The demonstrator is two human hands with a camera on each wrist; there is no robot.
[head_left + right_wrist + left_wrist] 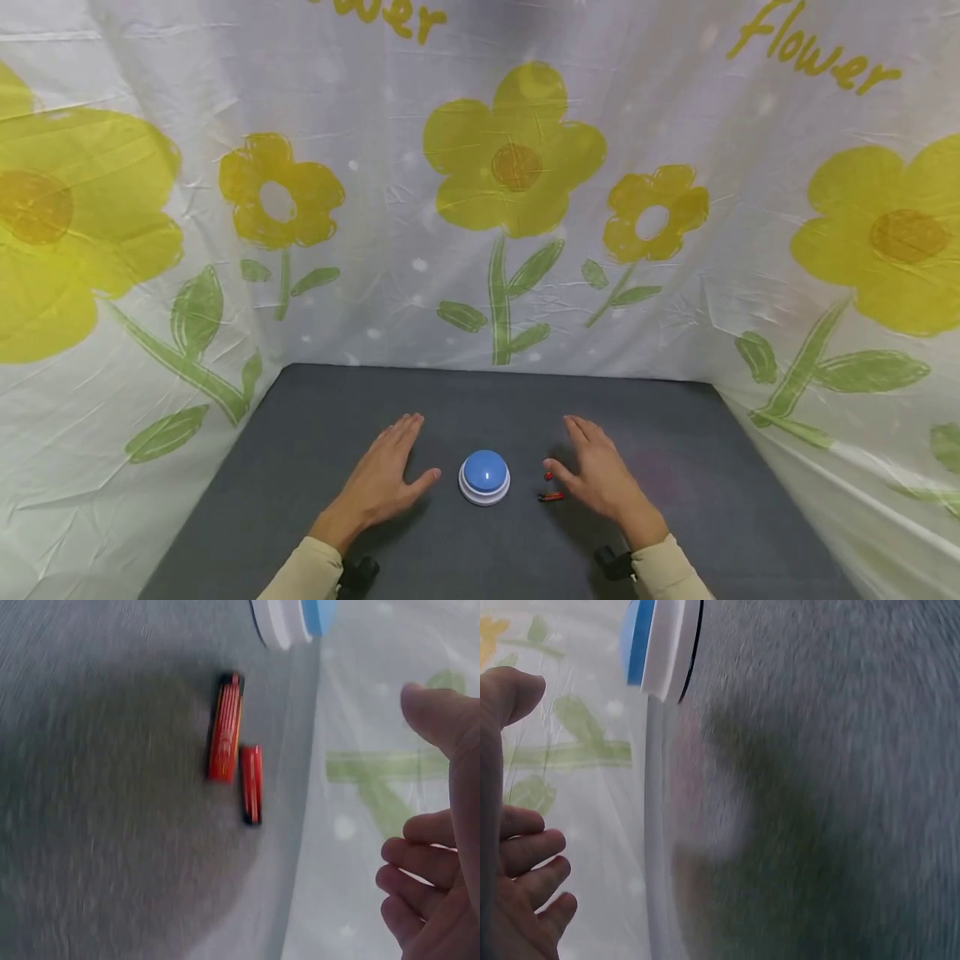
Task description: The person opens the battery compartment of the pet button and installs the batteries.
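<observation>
A round blue button on a white base (484,477) sits on the dark grey table (465,408), between my two hands. My left hand (390,475) lies flat and open just left of it, fingers straight, holding nothing. My right hand (596,475) lies open to the right, also holding nothing. Two small red and black batteries lie beside its thumb: one (551,497) on its side and one (548,476) seen end on. The right wrist view shows both batteries (225,729) (251,784) lying apart, with the button (292,621) beyond. The left wrist view shows the button (658,645) and my fingers (525,862).
A white cloth with yellow flowers (510,167) walls the table in at the back and both sides. Bare grey surface stretches behind the button and to either side of the hands.
</observation>
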